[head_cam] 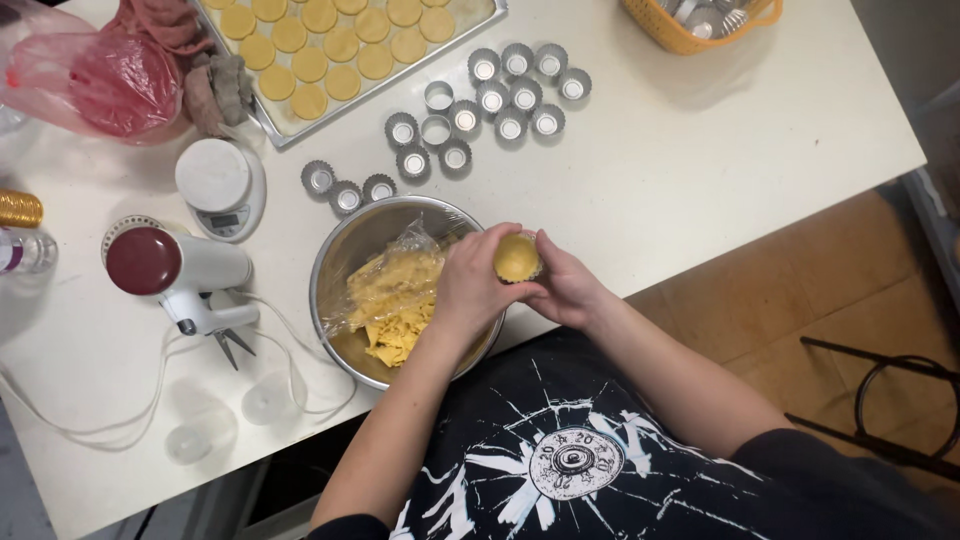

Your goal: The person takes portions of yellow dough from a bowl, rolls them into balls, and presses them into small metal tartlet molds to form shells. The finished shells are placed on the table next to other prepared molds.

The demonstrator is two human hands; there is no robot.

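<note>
Both hands meet over the near edge of the white table [700, 170], holding one small fluted tin filled with yellow dough [517, 258]. My left hand [473, 285] wraps it from the left, thumb pressed on the dough. My right hand [565, 288] cups it from the right. Just left of the hands stands a steel mixing bowl [340, 250] with yellow dough pieces [395, 310] under loose plastic wrap. Several empty fluted tins [490, 100] lie spread on the table beyond the bowl.
A baking tray [390, 75] with several yellow dough rounds lies at the back. A small white scale [220, 187], a hand mixer with a red cap [175, 268] and its cord, pink plastic bags [100, 80] and an orange basket [690, 25] stand around. A black chair frame [900, 400] is at right.
</note>
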